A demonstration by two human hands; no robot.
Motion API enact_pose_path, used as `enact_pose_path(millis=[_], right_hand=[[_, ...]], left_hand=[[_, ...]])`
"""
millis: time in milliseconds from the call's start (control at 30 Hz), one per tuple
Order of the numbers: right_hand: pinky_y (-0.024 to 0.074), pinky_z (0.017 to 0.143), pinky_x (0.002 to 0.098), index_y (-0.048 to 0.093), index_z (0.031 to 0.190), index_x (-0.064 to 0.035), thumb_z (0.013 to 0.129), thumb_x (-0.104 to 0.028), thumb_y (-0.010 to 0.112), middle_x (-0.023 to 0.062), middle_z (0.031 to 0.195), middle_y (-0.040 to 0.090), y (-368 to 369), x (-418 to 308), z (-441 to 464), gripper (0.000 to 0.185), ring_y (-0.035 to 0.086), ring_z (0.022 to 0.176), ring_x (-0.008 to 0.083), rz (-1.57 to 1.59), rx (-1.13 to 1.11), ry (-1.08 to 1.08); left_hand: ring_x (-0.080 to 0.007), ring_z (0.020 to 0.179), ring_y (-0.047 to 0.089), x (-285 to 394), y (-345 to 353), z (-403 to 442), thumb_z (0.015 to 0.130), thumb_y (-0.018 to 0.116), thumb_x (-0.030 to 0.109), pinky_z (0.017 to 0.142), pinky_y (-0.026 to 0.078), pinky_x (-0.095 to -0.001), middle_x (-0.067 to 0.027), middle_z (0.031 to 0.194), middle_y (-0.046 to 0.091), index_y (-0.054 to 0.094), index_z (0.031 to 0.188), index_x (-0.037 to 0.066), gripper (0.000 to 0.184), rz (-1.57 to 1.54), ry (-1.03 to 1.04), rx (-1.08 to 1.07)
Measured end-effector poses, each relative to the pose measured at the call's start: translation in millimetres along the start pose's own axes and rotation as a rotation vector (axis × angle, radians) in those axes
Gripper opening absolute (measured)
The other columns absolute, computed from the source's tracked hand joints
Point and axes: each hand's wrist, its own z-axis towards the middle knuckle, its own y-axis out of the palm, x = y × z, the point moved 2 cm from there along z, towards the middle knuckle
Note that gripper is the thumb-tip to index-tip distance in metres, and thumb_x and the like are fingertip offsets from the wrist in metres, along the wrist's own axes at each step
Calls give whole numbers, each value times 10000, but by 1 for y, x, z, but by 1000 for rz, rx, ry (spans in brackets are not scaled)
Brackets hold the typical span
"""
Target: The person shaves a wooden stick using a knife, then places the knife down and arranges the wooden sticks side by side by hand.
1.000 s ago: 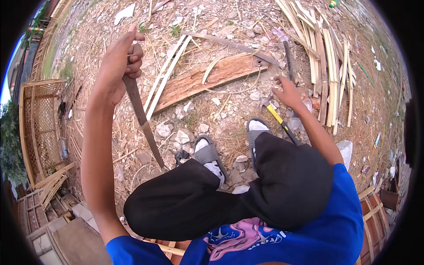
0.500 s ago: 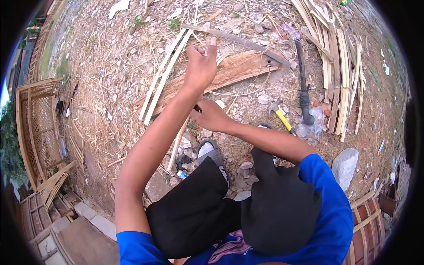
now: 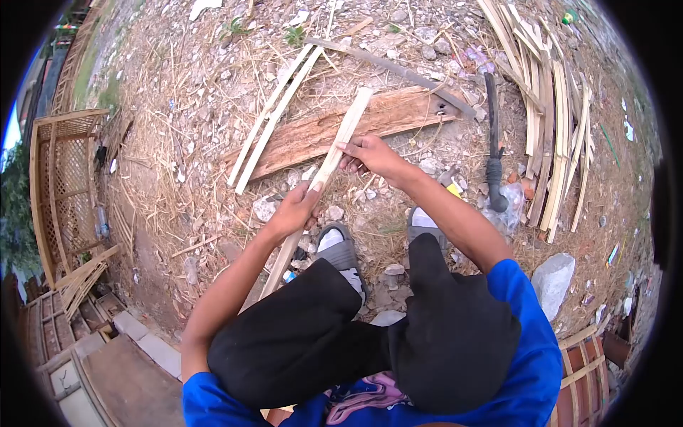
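A pale, flat wooden strip [image 3: 346,128] slants up across the middle of the view, from beside my left knee to above the weathered plank. My left hand [image 3: 294,211] is closed around its lower middle. Higher up, my right hand [image 3: 370,155] pinches the strip's edge between thumb and fingers. Beneath the strip's upper part lies the rough brown plank [image 3: 398,110] on the stony ground. Two thin pale laths [image 3: 274,117] rest across the plank's left end, and a narrow grey slat [image 3: 391,67] lies along its far side.
A hammer [image 3: 454,188] lies partly hidden behind my right forearm. Right of it is a dark-handled tool [image 3: 492,135] with a wrapped head, near a clear plastic bag [image 3: 511,205]. A pile of wooden strips [image 3: 558,142] lies farther right; a pale stone block [image 3: 553,285] sits nearer me.
The wooden strip has come up into view between my hands. My left hand has drawn back toward me to its lower part; my right hand has moved up and right along it.
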Motion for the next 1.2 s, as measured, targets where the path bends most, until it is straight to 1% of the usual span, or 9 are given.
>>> enact_pose_path(millis=[100,200,333,433,633,933,1033,1133,1200], right_hand=[[496,650,301,663,1047,-30,948,-399,633,89,885,699,-30,0,12,383,625,752,140,-228,99,-66],[509,836,447,639,1090,-19,828,-344,697,162,1014,683,-110,-11,15,421,644,912,332,-990,562,-442],[462,947,523,548,1265,-67,859,-392,665,186,1194,608,-192,-18,-11,533,548,1148,441,-1500,872,-100],[472,936,525,478,1341,-83,877,-429,651,191,1224,593,-232,2,-5,604,570,1124,437,-1363,960,-149],[479,936,526,432,1380,-82,888,-405,651,220,1253,592,-226,-8,-9,628,608,1099,414,-1364,835,-47],[474,938,491,393,1422,-115,892,-282,656,193,1291,589,-199,-35,-33,615,604,1127,375,-1234,836,-285],[499,880,428,491,1362,-115,882,-221,691,196,1139,645,-182,-59,-58,531,641,1028,359,-1178,900,-447],[503,896,405,561,1301,-130,894,-191,675,138,1200,646,-173,-80,-86,428,635,1072,332,-1126,825,-655],[506,888,373,622,1228,-80,869,-156,711,149,1154,664,-163,-82,-103,377,651,1048,306,-1050,827,-655]], left_hand=[[-72,472,436,-11,-7,4,1042,481,337,419,366,-249,-8,730,499,462,1060,76,262,16,70,147],[-69,468,427,-39,-20,16,1012,557,285,398,349,-249,-24,750,525,452,1020,76,234,36,184,250],[-119,589,502,-57,-30,25,956,645,301,522,412,-298,-74,789,595,479,1048,50,315,194,240,378],[-223,739,622,-63,-31,29,924,680,279,690,488,-373,-162,834,669,509,1090,17,354,208,251,446],[-272,756,675,-68,-47,34,922,679,269,679,499,-398,-185,795,687,520,1101,19,346,351,350,558],[-260,751,670,-62,-62,29,914,685,221,691,503,-388,-175,810,684,551,1064,8,293,269,375,668],[-252,765,668,-53,-64,24,911,687,217,707,503,-375,-169,836,686,563,1089,-7,312,240,375,697],[-238,773,666,-43,-66,19,910,689,214,718,502,-370,-167,855,686,570,1124,-13,334,249,418,704],[-312,797,666,-42,-65,17,907,686,213,732,505,-397,-201,914,678,574,1134,-14,339,326,449,698]])
